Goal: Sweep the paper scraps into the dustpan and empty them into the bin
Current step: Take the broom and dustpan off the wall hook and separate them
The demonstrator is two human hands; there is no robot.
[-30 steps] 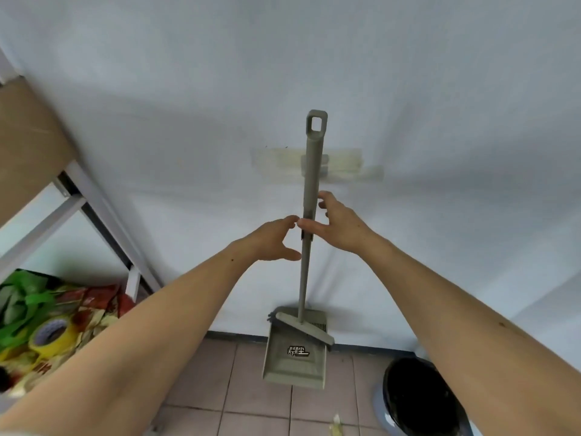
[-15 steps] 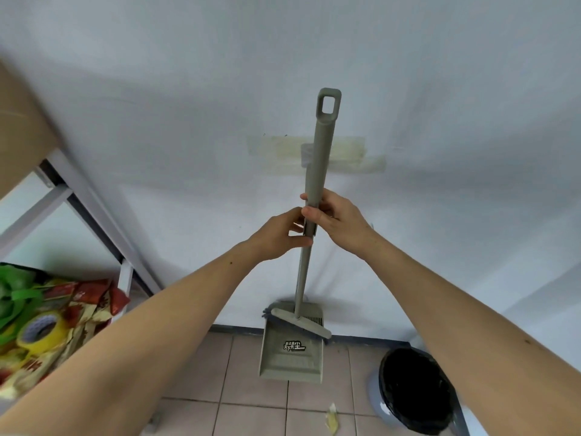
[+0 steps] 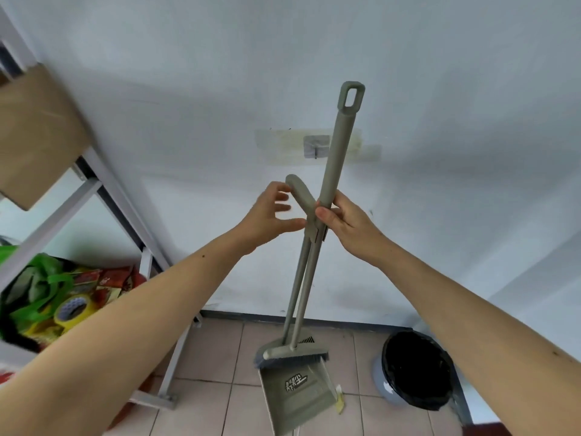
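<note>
The right hand [image 3: 345,220] is clamped on the long grey-green plastic broom handle [image 3: 338,158], nearly upright. The left hand [image 3: 270,212], fingers apart, is just beside the shorter dustpan handle [image 3: 300,191], leaning left. The black-lined bin [image 3: 415,369] stands on the right.

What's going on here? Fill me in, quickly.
A person is splitting a broom-and-dustpan set in front of a wall. The right hand grips the broom handle, while the open left hand reaches for the dustpan handle, which has tilted away from it. The dustpan hangs over the tiled floor, a paper scrap lies beside it, and the bin stands at right. No sweeping yet.
</note>
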